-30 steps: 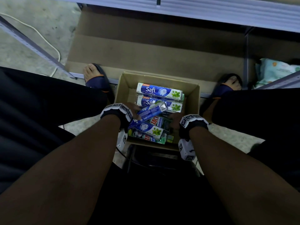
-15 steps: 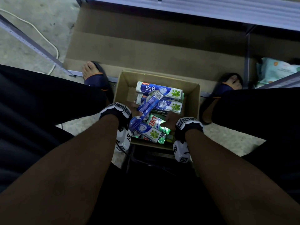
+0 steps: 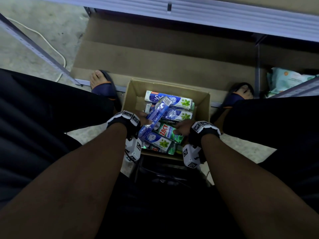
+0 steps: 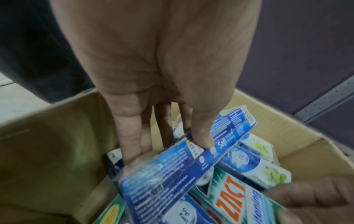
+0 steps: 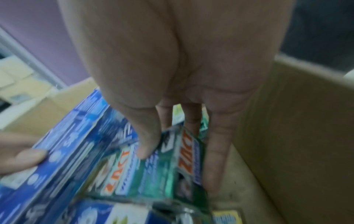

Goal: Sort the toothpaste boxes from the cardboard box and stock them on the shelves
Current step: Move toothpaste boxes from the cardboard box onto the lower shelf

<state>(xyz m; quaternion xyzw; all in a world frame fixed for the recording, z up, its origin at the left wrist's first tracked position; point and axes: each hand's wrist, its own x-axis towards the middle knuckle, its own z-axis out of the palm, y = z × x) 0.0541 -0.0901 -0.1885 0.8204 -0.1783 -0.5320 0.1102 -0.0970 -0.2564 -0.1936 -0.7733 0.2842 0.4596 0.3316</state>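
Since a second ago the blue Safi pack (image 3: 155, 119) in the left hand (image 3: 140, 118) has swung up from lying low across the pile to a steep slant, its barcode end now raised over the two Safi boxes at the far side, and the right hand (image 3: 180, 129) has come forward onto the green Zact box (image 3: 168, 133).

The metal shelf (image 3: 207, 16) runs across the top, with brown cardboard sheeting (image 3: 164, 57) lining the level beneath it. The cardboard box (image 3: 204, 107) sits open on the floor between the person's sandalled feet, hard against the shelf's lower rail. Inside, toothpaste boxes lie in a loose heap: two white-and-blue Safi boxes (image 3: 174, 100) with green mint leaves lie side by side along the far wall, another of the same kind (image 3: 160, 141) lies slanted near the close wall, and green packs show underneath it.

The blue Safi pack is a long, shiny film-wrapped bundle printed in white small type; the left grip has it pinched, thumb (image 4: 201, 136) on top and fingers (image 4: 132, 141) below. The Zact box is green with orange lettering and the word Whitening; the right grip closes on it, thumb (image 5: 147, 144) on its face and fingers (image 5: 216, 151) down its side by the box's right wall.
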